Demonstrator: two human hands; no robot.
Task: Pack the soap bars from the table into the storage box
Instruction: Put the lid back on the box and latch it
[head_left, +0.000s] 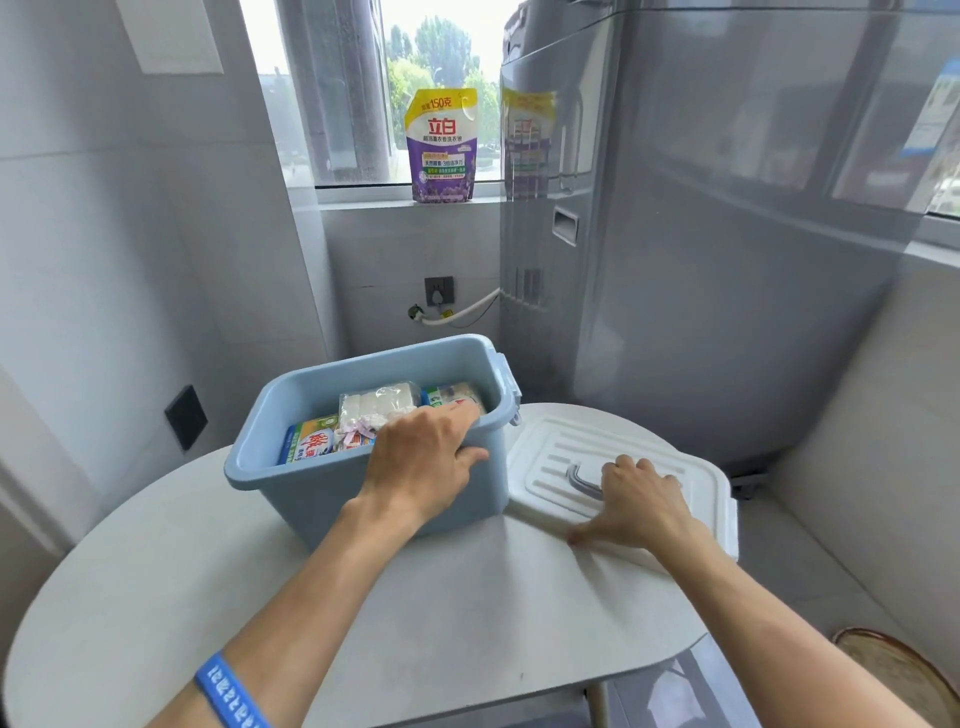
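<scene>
A light blue storage box (306, 488) stands on the round white table (363, 613), uncovered. Inside lie several wrapped soap bars: a blue-green pack (311, 444) at the left, a clear pack of white bars (376, 402) in the middle, another pack (457, 395) at the right. My left hand (421, 462) grips the box's near rim, fingers inside over the soaps, thumb on the outer wall. The white lid (691, 486) with a grey handle (582, 480) lies flat to the right of the box. My right hand (636, 504) rests on the lid, fingers at the handle, thumb spread along the near edge.
A grey washing machine (727, 260) stands behind the table at the right. A purple and yellow detergent pouch (441, 148) sits on the window sill. A wall socket (439, 291) and white hose are behind the box. A woven mat (904, 670) lies on the floor at lower right.
</scene>
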